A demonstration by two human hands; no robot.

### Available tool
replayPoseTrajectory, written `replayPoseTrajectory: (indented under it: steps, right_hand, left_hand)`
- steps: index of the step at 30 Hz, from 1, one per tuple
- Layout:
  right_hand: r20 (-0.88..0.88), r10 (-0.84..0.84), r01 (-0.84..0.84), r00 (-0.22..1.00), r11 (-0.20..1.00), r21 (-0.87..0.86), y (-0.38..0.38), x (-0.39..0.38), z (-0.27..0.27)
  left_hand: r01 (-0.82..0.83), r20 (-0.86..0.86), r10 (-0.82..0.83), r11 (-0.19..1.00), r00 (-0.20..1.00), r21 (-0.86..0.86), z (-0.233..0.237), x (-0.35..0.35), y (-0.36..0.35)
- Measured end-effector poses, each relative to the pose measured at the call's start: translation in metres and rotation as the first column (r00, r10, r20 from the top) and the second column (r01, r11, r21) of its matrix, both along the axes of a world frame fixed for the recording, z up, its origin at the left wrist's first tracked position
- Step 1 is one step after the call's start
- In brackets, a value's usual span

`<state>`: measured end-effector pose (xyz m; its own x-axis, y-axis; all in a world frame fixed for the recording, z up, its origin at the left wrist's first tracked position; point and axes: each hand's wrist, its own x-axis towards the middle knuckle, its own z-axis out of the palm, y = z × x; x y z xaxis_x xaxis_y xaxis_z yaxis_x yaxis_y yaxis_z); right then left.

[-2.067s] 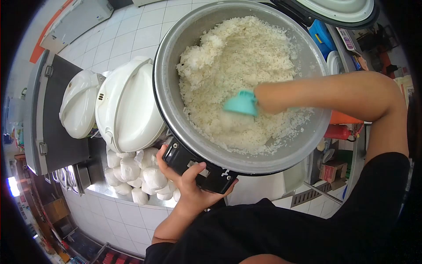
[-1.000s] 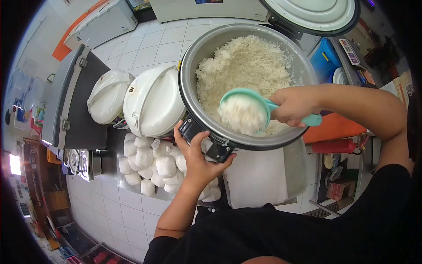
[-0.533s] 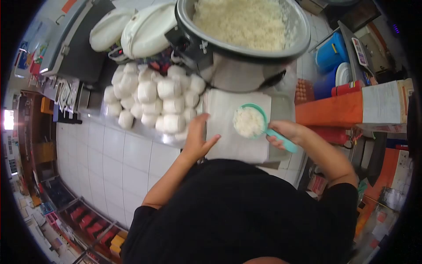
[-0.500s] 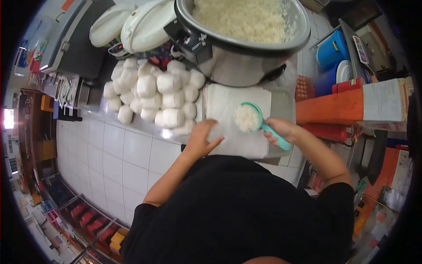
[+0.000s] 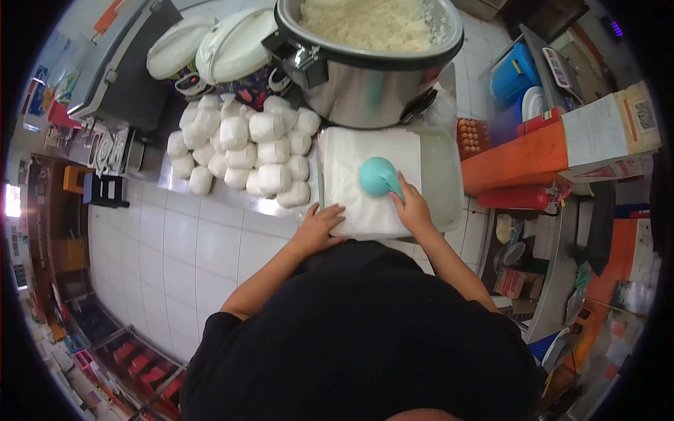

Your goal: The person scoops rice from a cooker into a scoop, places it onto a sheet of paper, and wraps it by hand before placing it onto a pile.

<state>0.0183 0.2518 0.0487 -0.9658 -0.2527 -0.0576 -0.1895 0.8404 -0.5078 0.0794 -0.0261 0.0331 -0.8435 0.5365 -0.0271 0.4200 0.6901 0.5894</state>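
My right hand (image 5: 413,209) grips the handle of a turquoise rice scoop (image 5: 378,176). The scoop is turned over, its rounded back facing up, on or just above a stack of white paper sheets (image 5: 344,151). Any rice beneath it is hidden. At the lower left corner of the stack lies my left hand (image 5: 321,226), fingers spread on the paper and holding nothing. Straight ahead of the sheets stands a large steel rice cooker (image 5: 351,95) full of cooked rice (image 5: 368,24).
Many white wrapped bundles (image 5: 242,154) are piled on the metal table left of the paper. Two lidded pots (image 5: 235,49) stand behind them. A translucent tray (image 5: 442,182) sits under the sheets. Brown eggs (image 5: 472,137) and an orange counter (image 5: 512,161) are to the right.
My right hand has moved left and flipped the scoop, which was rice side up, over the paper. My left hand has come down flat on the sheets' edge.
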Motion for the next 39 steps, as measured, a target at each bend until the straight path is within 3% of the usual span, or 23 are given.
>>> replayPoseTrajectory:
  steps: [2, 3, 5, 6, 8, 9, 10, 11, 12, 13, 14, 15, 21, 23, 30, 32, 33, 34, 35, 37, 38, 39]
  right_hand:
    - [-0.212, -0.131, 0.09, 0.968, 0.977, -0.192, 0.025, -0.003, -0.016]
    - [-0.229, -0.134, 0.093, 0.964, 0.978, -0.184, 0.037, -0.004, -0.019]
    - [-0.103, -0.364, 0.342, 0.926, 0.922, -0.185, 0.06, -0.01, -0.021]
    - [-0.081, -0.403, 0.394, 0.912, 0.913, -0.107, 0.067, -0.009, -0.021]
    - [-0.353, -0.356, 0.41, 0.865, 0.908, 0.091, 0.07, -0.007, -0.019]
    - [-0.457, -0.262, 0.329, 0.85, 0.942, 0.073, 0.071, -0.008, -0.026]
    - [-0.439, -0.187, 0.285, 0.879, 0.943, 0.169, 0.058, 0.002, -0.014]
    - [-0.019, -0.165, 0.166, 0.986, 0.977, 0.131, 0.048, 0.004, -0.002]
    - [-0.455, 0.176, -0.222, 0.873, 0.974, -0.05, 0.052, 0.013, -0.036]
    - [-0.249, 0.311, -0.364, 0.917, 0.908, -0.208, 0.047, 0.019, -0.063]
    - [-0.143, 0.522, -0.534, 0.841, 0.843, -0.064, 0.043, 0.024, -0.049]
    - [-0.126, 0.571, -0.574, 0.811, 0.819, 0.01, 0.042, 0.027, -0.054]
    - [-0.241, 0.463, -0.502, 0.853, 0.853, -0.14, 0.044, 0.03, -0.064]
    - [-0.206, 0.451, -0.479, 0.868, 0.871, -0.11, 0.043, 0.03, -0.059]
    - [-0.135, 0.429, -0.443, 0.893, 0.89, -0.103, 0.04, 0.019, -0.068]
    - [-0.099, 0.251, -0.27, 0.963, 0.899, -0.345, 0.038, 0.018, -0.077]
    - [-0.141, 0.237, -0.271, 0.961, 0.901, -0.339, 0.037, 0.014, -0.083]
    - [-0.163, 0.226, -0.27, 0.96, 0.899, -0.343, 0.037, 0.011, -0.096]
    - [-0.103, 0.231, -0.251, 0.968, 0.924, -0.29, 0.036, 0.008, -0.101]
    - [-0.037, 0.272, -0.271, 0.962, 0.922, -0.276, 0.035, 0.003, -0.101]
    - [0.106, 0.314, -0.284, 0.943, 0.93, -0.232, 0.031, -0.003, -0.068]
    - [0.026, 0.33, -0.307, 0.943, 0.902, -0.302, 0.034, -0.008, -0.095]
  left_hand:
    - [0.042, 0.007, -0.042, 0.999, 0.999, -0.011, 0.001, -0.005, -0.005]
    - [0.073, 0.042, -0.072, 0.997, 0.997, -0.023, 0.002, -0.004, -0.007]
    - [0.11, 0.041, -0.109, 0.994, 0.993, -0.018, 0.0, -0.003, -0.014]
    - [0.135, 0.004, -0.135, 0.99, 0.991, -0.026, -0.009, -0.005, -0.017]
    - [0.173, 0.067, -0.17, 0.984, 0.983, -0.05, -0.037, -0.009, -0.024]
    - [0.192, 0.071, -0.185, 0.975, 0.98, -0.111, -0.04, -0.012, -0.026]
    - [0.186, 0.07, -0.181, 0.98, 0.981, -0.066, -0.055, -0.013, -0.03]
    - [0.167, 0.101, -0.159, 0.983, 0.982, -0.074, -0.034, -0.012, -0.029]
    - [0.101, 0.138, -0.112, 0.991, 0.984, 0.089, -0.045, -0.009, -0.031]
    - [0.161, 0.055, -0.16, 0.987, 0.986, -0.017, -0.035, -0.01, -0.03]
    - [0.179, 0.039, -0.178, 0.984, 0.983, -0.018, -0.022, -0.011, -0.027]
    - [0.185, 0.031, -0.185, 0.982, 0.982, -0.018, -0.015, -0.011, -0.026]
    - [0.201, -0.044, -0.205, 0.977, 0.978, -0.073, -0.072, -0.017, -0.033]
    - [0.126, 0.095, -0.119, 0.989, 0.988, -0.075, -0.041, -0.017, -0.019]
    - [0.085, 0.019, -0.084, 0.996, 0.996, -0.041, -0.055, -0.021, -0.015]
    - [0.058, 0.073, -0.057, 0.998, 0.996, -0.004, -0.047, -0.024, -0.011]
    - [0.037, 0.117, -0.036, 0.999, 0.992, -0.007, -0.04, -0.019, -0.011]
    - [0.141, -0.161, -0.127, 0.987, 0.979, 0.078, -0.116, -0.028, -0.031]
    - [0.055, -0.012, -0.056, 0.997, 0.998, -0.062, -0.059, -0.013, -0.019]
    - [0.047, -0.032, -0.053, 0.984, 0.998, -0.171, -0.042, -0.014, -0.01]
    - [0.008, 0.077, 0.006, 0.982, 0.997, -0.189, -0.001, -0.016, 0.004]
    - [-0.037, 0.03, 0.042, 0.99, 0.999, -0.134, 0.001, -0.016, 0.008]
